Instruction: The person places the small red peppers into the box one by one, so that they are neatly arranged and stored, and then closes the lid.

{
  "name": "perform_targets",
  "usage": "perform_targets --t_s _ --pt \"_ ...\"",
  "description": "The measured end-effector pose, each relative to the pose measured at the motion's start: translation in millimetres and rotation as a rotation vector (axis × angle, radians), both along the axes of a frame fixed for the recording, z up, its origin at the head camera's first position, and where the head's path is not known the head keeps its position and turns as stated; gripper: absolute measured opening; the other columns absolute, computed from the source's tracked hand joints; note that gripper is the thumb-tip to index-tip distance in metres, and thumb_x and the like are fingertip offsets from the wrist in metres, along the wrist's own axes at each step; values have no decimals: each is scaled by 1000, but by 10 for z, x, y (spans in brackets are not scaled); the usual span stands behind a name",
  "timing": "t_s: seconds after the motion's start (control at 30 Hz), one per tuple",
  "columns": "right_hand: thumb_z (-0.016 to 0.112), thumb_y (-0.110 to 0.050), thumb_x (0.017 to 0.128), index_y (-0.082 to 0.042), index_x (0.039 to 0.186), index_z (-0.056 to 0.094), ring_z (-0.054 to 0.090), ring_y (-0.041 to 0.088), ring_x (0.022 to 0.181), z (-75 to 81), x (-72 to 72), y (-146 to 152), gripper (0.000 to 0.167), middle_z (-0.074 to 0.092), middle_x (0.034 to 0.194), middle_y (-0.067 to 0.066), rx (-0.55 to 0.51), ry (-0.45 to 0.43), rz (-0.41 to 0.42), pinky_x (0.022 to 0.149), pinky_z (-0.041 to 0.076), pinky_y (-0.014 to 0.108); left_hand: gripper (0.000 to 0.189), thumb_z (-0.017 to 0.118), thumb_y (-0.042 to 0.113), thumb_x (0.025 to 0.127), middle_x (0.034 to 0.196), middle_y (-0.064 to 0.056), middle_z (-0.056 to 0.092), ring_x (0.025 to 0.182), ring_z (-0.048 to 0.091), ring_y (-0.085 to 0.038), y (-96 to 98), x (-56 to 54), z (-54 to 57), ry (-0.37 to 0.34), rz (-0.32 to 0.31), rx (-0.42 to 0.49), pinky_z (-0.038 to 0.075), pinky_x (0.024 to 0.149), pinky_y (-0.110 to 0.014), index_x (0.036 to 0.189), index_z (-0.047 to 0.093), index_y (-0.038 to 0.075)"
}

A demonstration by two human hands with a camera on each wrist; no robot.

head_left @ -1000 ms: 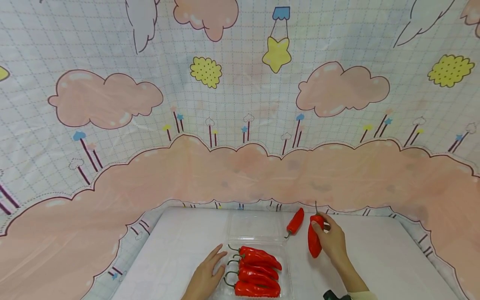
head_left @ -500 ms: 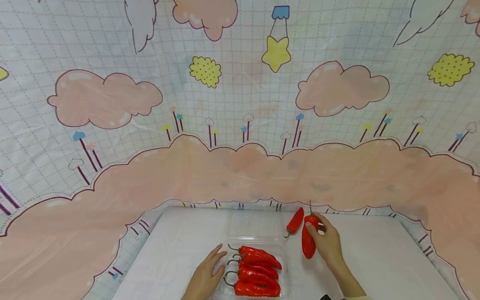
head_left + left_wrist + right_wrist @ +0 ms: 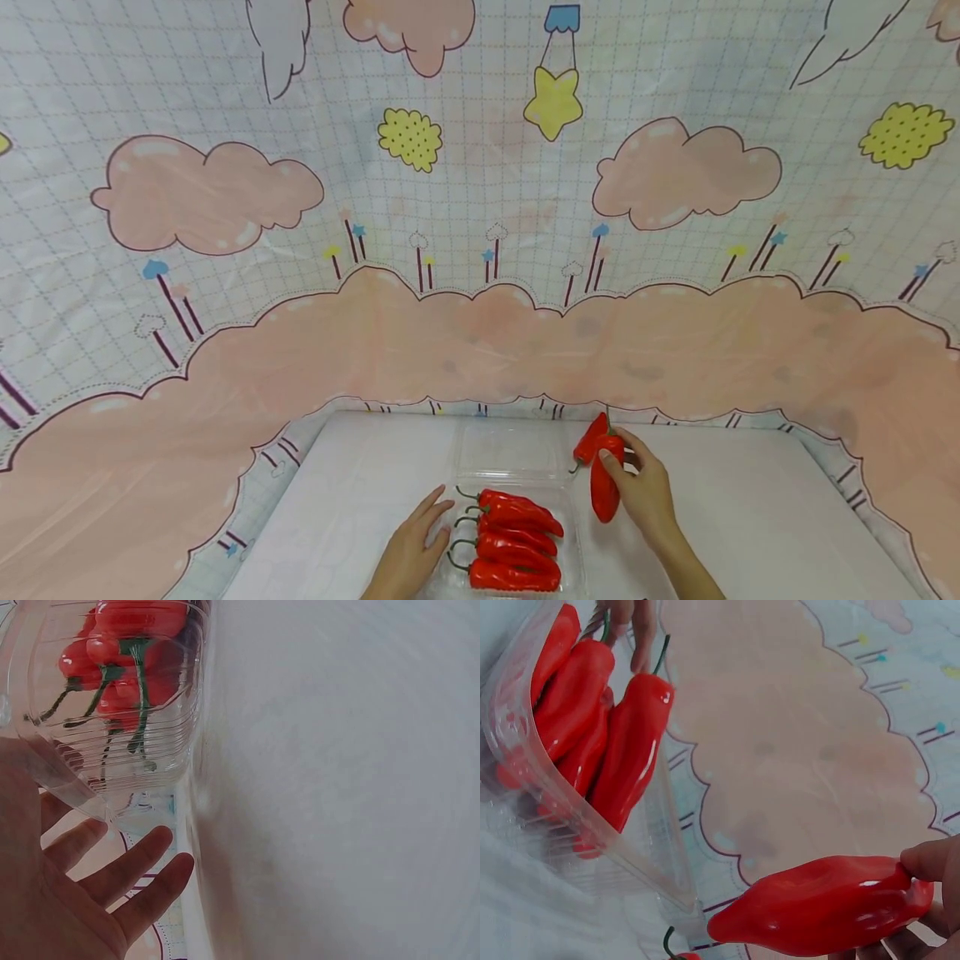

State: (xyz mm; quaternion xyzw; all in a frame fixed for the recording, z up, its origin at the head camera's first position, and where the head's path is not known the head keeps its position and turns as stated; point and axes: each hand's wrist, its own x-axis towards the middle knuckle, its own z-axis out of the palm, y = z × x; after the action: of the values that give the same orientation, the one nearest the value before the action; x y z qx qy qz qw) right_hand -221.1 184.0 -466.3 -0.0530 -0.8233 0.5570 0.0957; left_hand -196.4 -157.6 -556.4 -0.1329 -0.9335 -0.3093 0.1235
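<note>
My right hand [image 3: 647, 490] pinches a red chili pepper [image 3: 606, 485] near its stem end, thumb on one side and fingers on the other. The right wrist view shows this pepper lengthwise, its tip toward the clear plastic box [image 3: 667, 883]. Inside the box several red peppers [image 3: 517, 546] lie side by side, green stems to the left. My left hand [image 3: 411, 543] is at the box's left edge, its fingers spread and relaxed. In the left wrist view, part of that hand shows through the clear plastic rim. Another red pepper [image 3: 587, 442] lies behind the held one, partly overlapped by it.
The hinged clear lid [image 3: 510, 448] lies folded back behind the box on the white tabletop [image 3: 757, 508]. Beyond the table's far edge hangs a patterned cloth [image 3: 480, 350] with clouds and stars.
My right hand has moved left with the pepper, toward the box, and the pepper now overlaps the loose one behind. The left hand stays beside the box.
</note>
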Motion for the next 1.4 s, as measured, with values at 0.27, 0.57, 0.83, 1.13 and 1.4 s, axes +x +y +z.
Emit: perform_targets --t_s 0.27,0.57,0.83,1.13,1.4 --pt "65 -19 95 -13 142 50 58 29 115 -3 46 -87 50 57 135 14 -9 42 23 87 55 21 35 64 17 92 147 -4 53 122 62 -26 4 5 10 -16 3 -2 52 98 -49 126 65 14" --pt "67 -18 93 -14 139 54 59 27 112 -37 85 -200 47 60 131 13 -48 65 58 80 52 12 35 63 18 92 148 -4 52 125 60 -26 4 -4 30 -34 3 -2 51 99 -50 128 64 14" --pt "70 -15 91 -16 134 59 61 22 106 -55 108 -315 45 65 121 11 -65 82 78 79 54 13 36 63 18 93 149 -3 51 125 59 -25 8 8 39 -39 6 3 51 99 -49 128 64 14" --pt "72 -9 88 -13 129 62 63 14 99 -91 139 -431 43 68 114 9 -73 136 115 79 55 17 35 63 17 93 149 -3 51 125 59 -25 7 14 43 -32 8 7 52 99 -48 128 64 14" --pt "73 -9 86 -16 128 64 63 17 100 -102 168 -517 43 68 114 7 -45 136 172 80 55 18 35 62 17 94 149 -4 50 125 60 -26 4 11 37 -43 4 7 51 99 -49 129 63 14"
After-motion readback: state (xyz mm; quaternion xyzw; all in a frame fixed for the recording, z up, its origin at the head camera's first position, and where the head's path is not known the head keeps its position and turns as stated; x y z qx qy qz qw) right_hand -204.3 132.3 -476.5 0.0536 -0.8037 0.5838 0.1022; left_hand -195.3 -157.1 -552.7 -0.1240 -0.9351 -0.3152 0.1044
